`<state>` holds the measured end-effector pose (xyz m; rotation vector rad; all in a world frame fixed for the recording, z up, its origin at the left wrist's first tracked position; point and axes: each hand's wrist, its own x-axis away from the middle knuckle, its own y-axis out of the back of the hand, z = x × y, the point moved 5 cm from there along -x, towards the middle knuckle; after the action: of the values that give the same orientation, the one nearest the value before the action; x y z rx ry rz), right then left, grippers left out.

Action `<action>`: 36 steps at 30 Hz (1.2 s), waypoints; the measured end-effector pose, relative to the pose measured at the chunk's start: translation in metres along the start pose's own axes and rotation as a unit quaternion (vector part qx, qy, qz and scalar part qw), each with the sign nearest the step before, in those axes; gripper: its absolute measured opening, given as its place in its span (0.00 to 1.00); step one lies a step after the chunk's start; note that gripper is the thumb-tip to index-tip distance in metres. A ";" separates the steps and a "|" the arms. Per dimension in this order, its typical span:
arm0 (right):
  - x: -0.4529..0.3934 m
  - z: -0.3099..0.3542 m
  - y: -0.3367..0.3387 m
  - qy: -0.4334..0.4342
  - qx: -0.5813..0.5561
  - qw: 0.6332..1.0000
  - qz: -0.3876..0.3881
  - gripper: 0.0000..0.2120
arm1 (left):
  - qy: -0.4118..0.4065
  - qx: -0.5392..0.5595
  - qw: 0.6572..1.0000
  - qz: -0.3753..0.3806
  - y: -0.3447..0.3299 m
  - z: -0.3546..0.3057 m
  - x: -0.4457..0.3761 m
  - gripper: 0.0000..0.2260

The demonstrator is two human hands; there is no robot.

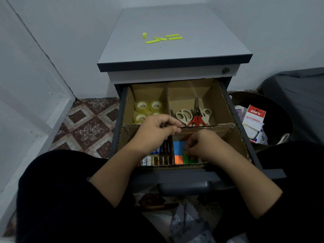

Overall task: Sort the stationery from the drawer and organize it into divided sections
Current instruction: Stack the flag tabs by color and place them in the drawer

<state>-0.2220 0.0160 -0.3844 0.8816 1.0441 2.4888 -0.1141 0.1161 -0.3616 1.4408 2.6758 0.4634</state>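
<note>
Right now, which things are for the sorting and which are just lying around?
For the job: tape rolls, scissors, batteries, sticky notes, dividers, left hand, right hand.
Lying about: yellow strips, bin, packet.

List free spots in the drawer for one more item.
Free: cardboard floor behind the scissors, up to the rear divider. Crowded: tape rolls fill the rear-left section; batteries and the left hand front-left; sticky notes under the right hand front-right.

Grey cabinet top surface (175, 23): several yellow-green strips (162, 38) lie scattered near centre. Open drawer (228, 174) below holds a cardboard divider (226, 106).
</note>
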 end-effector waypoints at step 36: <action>0.003 0.007 -0.003 0.042 0.133 0.990 0.022 0.08 | -0.201 -0.516 0.813 0.181 -0.045 -0.004 0.012 0.10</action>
<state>-0.2197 0.0238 -0.3811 0.8882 1.4242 2.4790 -0.1577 0.1024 -0.3704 1.3840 1.3491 1.2141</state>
